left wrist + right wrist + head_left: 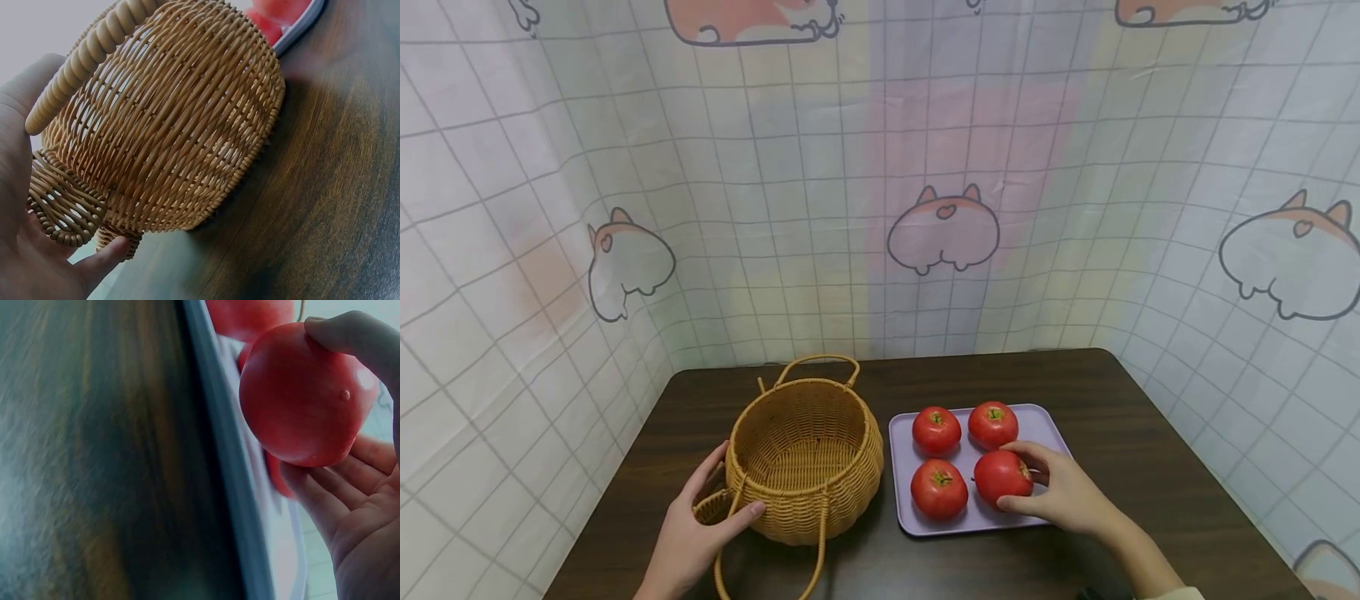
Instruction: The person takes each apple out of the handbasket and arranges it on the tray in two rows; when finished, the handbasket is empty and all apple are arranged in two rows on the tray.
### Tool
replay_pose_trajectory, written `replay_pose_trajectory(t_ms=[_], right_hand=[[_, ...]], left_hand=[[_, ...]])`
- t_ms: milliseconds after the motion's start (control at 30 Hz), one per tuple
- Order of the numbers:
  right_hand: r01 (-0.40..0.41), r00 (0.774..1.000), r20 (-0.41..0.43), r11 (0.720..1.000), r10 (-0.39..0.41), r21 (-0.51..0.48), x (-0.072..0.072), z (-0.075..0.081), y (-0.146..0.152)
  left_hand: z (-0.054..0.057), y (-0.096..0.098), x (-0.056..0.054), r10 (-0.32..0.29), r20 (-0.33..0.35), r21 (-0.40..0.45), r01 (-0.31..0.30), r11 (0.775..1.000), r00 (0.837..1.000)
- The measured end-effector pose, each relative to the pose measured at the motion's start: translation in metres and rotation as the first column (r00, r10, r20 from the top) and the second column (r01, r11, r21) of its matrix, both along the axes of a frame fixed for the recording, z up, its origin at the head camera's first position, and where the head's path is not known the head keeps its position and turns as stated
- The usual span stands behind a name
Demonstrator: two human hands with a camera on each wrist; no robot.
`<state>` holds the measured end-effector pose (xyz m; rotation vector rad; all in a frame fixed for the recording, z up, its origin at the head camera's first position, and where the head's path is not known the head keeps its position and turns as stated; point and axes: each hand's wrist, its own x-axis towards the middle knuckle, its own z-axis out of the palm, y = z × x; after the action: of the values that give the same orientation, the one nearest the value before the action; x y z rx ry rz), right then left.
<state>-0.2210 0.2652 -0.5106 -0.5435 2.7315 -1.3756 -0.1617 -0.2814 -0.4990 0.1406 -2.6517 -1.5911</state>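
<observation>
A round wicker basket (pixel 805 487) with tall loop handles stands left of the middle, its inside bare. My left hand (pixel 688 525) holds its left side, thumb toward the front and fingers round the back. The left wrist view shows the woven wall and a small woven flap (pixel 65 200) between thumb and palm. A red tomato (pixel 306 394) is pinched between the thumb and fingers of my right hand (pixel 1067 492), over the front right of a lilac tray (pixel 917 527). Three more tomatoes, including the front left one (pixel 938 490), sit on the tray.
Both the basket and tray stand on a dark wood table (pixel 1120 425), the tray just right of the basket. A front handle (pixel 820 550) of the basket hangs down toward the table's near side. Behind and beside the table hangs a checked cloth (pixel 820 250) with cartoon animals.
</observation>
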Motion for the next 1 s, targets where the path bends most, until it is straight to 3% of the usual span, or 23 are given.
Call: replay_pose_trajectory(t_ms=[233,600,867,1000], right_hand=[[0.033,0.998,0.055,0.999,-0.032,-0.033,-0.001,-0.009,0.007],[0.009,0.990,0.137,0.996,0.003,-0.088,-0.001,-0.010,0.010],[-0.040,0.996,0.070,0.989,0.050,-0.142,0.003,-0.012,0.009],[-0.040,0.999,0.009,0.986,0.042,-0.159,0.002,-0.011,0.008]], left_hand=[[0.001,0.001,0.001,0.003,-0.009,0.005,-0.003,1.000,1.000],[-0.001,-0.001,0.001,-0.003,-0.019,0.003,0.003,1.000,1.000],[0.000,-0.003,0.000,-0.005,-0.024,-0.005,0.005,1.000,1.000],[0.008,-0.005,0.001,-0.008,-0.082,-0.010,0.007,1.000,0.997]])
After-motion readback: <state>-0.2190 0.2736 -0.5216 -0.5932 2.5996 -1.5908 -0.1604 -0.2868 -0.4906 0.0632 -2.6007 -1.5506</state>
